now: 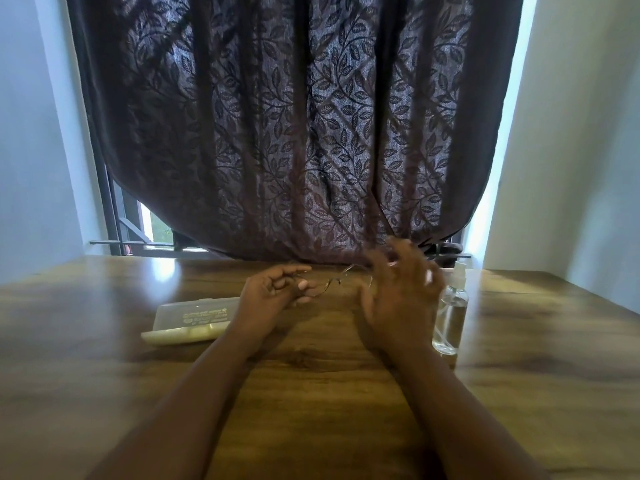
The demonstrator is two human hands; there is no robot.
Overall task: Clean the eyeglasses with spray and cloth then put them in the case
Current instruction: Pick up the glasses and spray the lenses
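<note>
Thin wire-framed eyeglasses [341, 276] hang just above the wooden table [104, 358], near its far edge. My left hand [273, 292] pinches them at their left end. My right hand [401, 292] is blurred, fingers spread, right beside the glasses' right side; I cannot tell whether it touches them. A pale translucent case [188, 318] lies shut on the table, left of my left hand. A clear spray bottle [450, 313] stands upright just right of my right hand. No cloth is in view.
A dark leaf-patterned curtain [294, 133] hangs right behind the table's far edge. White walls close in on both sides. A window frame [138, 233] shows at the lower left of the curtain.
</note>
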